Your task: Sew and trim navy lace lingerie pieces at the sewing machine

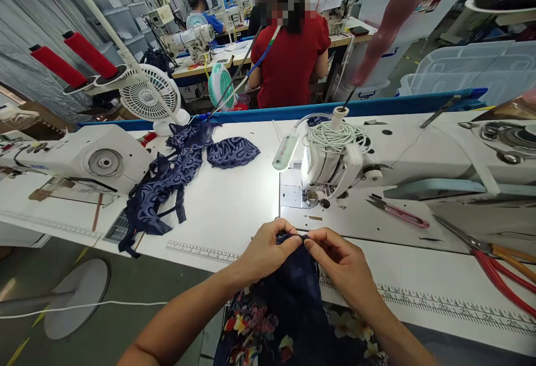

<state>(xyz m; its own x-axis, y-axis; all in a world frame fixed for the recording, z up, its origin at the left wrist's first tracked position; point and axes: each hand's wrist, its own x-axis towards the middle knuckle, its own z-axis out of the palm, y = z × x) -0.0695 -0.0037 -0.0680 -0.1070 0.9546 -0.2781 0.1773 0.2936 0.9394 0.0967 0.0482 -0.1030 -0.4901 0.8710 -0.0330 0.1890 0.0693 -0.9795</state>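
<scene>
My left hand (270, 251) pinches the upper edge of a dark navy fabric piece (298, 276) at the front edge of the sewing table. Close beside it, my right hand (345, 260) pinches the same edge between thumb and fingers. The cloth hangs down from both hands over a floral garment in my lap. Just beyond the hands stands the sewing machine (330, 165), its presser foot above the metal plate. To the left lies a heap of navy patterned lace pieces (167, 187), with one separate lace cup piece (233, 152) beside it.
Pink-handled thread snips (397, 212) and large red-handled scissors (486, 248) lie at the right. A printed ruler strip (452, 304) runs along the table's front edge. Another white sewing machine (75, 156) and a fan (151, 89) stand left. A person in red (288, 58) sits ahead.
</scene>
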